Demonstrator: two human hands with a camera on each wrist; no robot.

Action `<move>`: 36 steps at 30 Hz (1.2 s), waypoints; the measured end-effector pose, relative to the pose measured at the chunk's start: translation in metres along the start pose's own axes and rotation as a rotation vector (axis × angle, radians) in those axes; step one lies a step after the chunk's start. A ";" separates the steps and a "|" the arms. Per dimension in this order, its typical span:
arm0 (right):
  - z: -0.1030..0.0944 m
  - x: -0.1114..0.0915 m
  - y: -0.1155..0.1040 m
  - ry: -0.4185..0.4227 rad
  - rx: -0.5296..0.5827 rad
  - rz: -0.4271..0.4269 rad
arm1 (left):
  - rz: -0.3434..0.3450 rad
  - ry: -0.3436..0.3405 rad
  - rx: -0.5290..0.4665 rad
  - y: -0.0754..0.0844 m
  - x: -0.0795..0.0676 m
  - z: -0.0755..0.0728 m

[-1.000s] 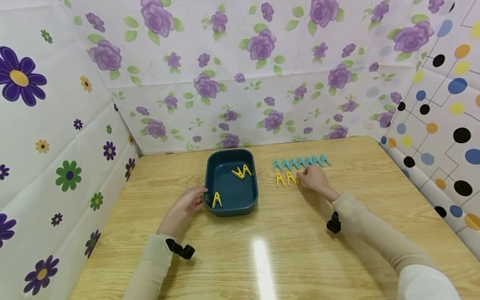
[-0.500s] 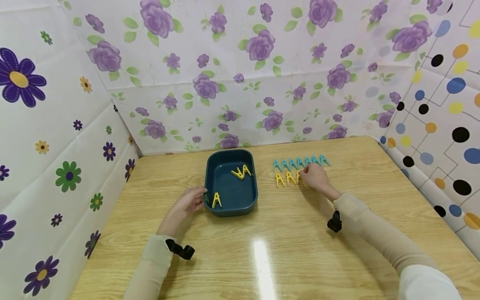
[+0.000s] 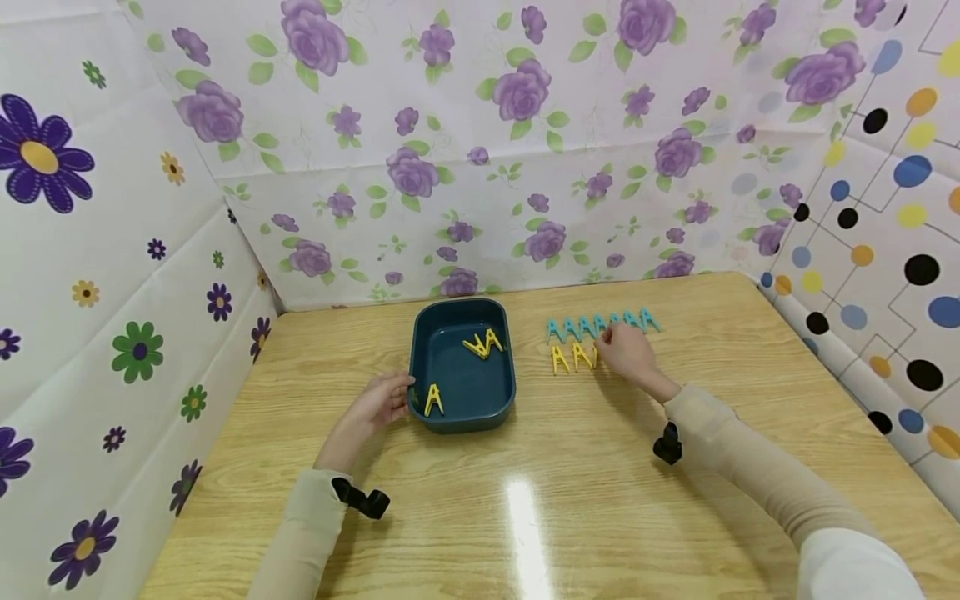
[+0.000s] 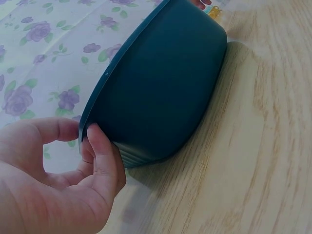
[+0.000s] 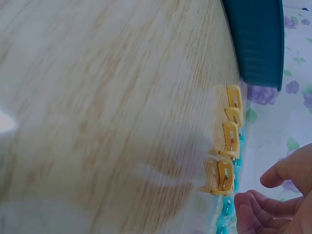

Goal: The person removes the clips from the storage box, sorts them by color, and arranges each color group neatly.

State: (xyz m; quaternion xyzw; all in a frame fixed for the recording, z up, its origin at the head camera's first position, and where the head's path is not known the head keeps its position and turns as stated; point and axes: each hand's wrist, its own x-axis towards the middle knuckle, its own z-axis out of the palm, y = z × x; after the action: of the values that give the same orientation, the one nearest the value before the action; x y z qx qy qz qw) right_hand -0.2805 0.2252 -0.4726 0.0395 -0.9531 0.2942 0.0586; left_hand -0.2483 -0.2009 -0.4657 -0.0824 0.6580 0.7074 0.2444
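My left hand pinches the rim of a dark teal plastic bin between thumb and finger at its left side. Inside the bin lie a yellow clothespin near the front left and two more yellow clothespins toward the back right. My right hand is beside the rightmost of three yellow clothespins standing in a row on the table. In the right wrist view, its thumb and fingers are apart with nothing between them. That clothespin is partly hidden by the hand in the head view.
Behind the yellow row stands a line of several blue clothespins, partly hidden by my right hand. The wooden table meets a flowered cloth wall at the back, with patterned cloth on both sides.
My right hand's fingertips have shifted slightly around the rightmost yellow clothespin, staying close to it. The left hand and bin have not moved.
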 end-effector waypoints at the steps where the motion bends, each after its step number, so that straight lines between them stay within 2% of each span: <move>1: 0.000 0.000 -0.001 0.000 0.002 -0.007 | -0.001 0.001 -0.002 0.000 0.000 0.000; 13: 0.003 0.002 -0.010 0.011 0.011 -0.034 | 0.009 0.003 -0.004 0.001 -0.001 0.000; 19: 0.007 0.004 -0.016 0.033 0.013 -0.080 | 0.006 0.010 -0.006 0.000 -0.001 -0.001; 27: 0.012 0.007 -0.019 0.011 0.044 -0.091 | 0.013 -0.007 0.003 -0.002 0.001 -0.002; 36: 0.016 0.014 -0.033 -0.006 0.095 -0.156 | 0.018 -0.007 0.004 -0.001 0.001 -0.002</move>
State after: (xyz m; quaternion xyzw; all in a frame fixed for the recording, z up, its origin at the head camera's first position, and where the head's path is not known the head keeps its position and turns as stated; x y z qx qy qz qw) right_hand -0.2920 0.1889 -0.4653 0.1171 -0.9323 0.3335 0.0764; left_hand -0.2488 -0.2028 -0.4670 -0.0735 0.6592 0.7087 0.2406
